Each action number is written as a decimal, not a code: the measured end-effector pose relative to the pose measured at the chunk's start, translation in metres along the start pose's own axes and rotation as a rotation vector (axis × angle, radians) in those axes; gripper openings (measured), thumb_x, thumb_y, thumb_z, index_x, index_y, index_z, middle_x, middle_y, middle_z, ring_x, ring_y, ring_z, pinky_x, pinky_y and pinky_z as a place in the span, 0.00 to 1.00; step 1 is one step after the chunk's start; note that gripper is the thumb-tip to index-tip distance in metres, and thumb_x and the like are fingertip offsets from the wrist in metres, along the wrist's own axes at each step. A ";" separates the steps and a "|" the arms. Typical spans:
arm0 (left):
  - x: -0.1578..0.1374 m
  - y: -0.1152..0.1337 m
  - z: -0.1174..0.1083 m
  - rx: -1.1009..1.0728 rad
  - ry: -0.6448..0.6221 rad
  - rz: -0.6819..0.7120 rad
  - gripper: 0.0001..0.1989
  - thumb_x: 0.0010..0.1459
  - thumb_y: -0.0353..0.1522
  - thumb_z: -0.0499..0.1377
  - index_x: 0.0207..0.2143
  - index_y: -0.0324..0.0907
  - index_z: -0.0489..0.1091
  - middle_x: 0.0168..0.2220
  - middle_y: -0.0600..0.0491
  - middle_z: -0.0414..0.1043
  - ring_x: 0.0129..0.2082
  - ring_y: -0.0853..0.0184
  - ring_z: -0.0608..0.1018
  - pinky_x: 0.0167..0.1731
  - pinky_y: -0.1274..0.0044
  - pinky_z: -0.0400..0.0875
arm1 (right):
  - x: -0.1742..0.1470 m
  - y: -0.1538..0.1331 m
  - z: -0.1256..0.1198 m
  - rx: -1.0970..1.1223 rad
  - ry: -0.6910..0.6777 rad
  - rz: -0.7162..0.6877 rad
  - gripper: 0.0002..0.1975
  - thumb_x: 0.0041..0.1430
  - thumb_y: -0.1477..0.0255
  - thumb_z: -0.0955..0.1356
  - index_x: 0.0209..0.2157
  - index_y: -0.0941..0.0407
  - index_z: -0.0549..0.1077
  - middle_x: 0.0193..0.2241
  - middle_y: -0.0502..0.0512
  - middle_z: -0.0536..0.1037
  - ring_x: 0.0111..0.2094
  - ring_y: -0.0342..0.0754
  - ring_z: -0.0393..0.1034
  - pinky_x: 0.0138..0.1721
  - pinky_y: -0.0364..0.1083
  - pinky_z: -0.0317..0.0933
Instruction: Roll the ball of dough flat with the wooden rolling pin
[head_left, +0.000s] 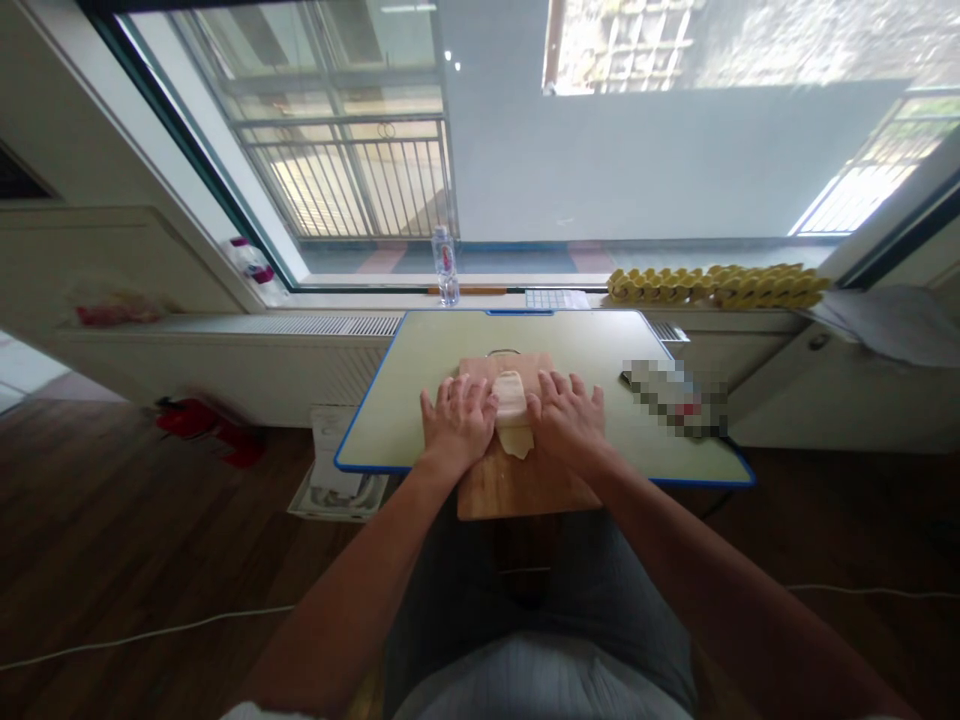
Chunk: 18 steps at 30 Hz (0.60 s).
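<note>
A wooden cutting board (529, 490) lies on the table and juts past its front edge. In its middle rests a flat, pale strip that looks like dough (516, 441), with a lighter, thicker-looking band across its upper part. To the left of the strip, my left hand (459, 415) is palm down on the board, fingers stretched out and its thumb side at the strip's edge. On the opposite side my right hand (568, 412) lies likewise, fingers spread, thumb side against the strip. Whatever may be under the palms is hidden.
The pale table (390, 400) has a blue rim. A blurred-out flat object (675, 398) is on its right side. On the sill behind are a clear bottle (445, 265) and a yellow egg-tray-like row (716, 287). A box (337, 470) sits on the floor at left.
</note>
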<state>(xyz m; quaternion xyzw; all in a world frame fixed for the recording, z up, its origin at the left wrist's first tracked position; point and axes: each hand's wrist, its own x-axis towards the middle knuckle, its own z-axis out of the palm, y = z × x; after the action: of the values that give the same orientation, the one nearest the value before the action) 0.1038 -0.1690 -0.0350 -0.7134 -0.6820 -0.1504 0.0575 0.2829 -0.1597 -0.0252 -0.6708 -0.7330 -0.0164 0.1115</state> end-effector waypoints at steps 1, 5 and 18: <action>-0.009 0.000 0.000 0.002 0.015 0.009 0.29 0.74 0.47 0.41 0.67 0.50 0.68 0.71 0.48 0.65 0.70 0.50 0.64 0.69 0.47 0.53 | -0.008 0.000 0.000 0.000 0.012 -0.006 0.32 0.74 0.58 0.51 0.71 0.57 0.61 0.71 0.60 0.63 0.71 0.67 0.52 0.67 0.72 0.46; -0.021 0.001 0.000 -0.007 0.035 0.020 0.29 0.74 0.48 0.41 0.68 0.52 0.67 0.72 0.49 0.63 0.71 0.51 0.62 0.69 0.47 0.52 | -0.012 0.001 0.002 0.011 0.024 -0.004 0.32 0.75 0.57 0.51 0.71 0.56 0.62 0.71 0.58 0.63 0.71 0.66 0.52 0.68 0.72 0.46; 0.095 -0.010 0.004 -0.078 -0.204 -0.110 0.25 0.71 0.47 0.44 0.60 0.53 0.73 0.66 0.48 0.69 0.63 0.50 0.71 0.63 0.50 0.62 | 0.090 0.004 0.010 0.167 -0.173 0.128 0.40 0.67 0.49 0.58 0.74 0.53 0.56 0.73 0.61 0.59 0.70 0.66 0.54 0.68 0.69 0.50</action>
<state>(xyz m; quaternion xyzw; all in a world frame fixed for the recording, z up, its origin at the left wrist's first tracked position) 0.0971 -0.0767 -0.0127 -0.6883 -0.7159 -0.1064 -0.0482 0.2791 -0.0696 -0.0186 -0.7035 -0.6944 0.1098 0.1042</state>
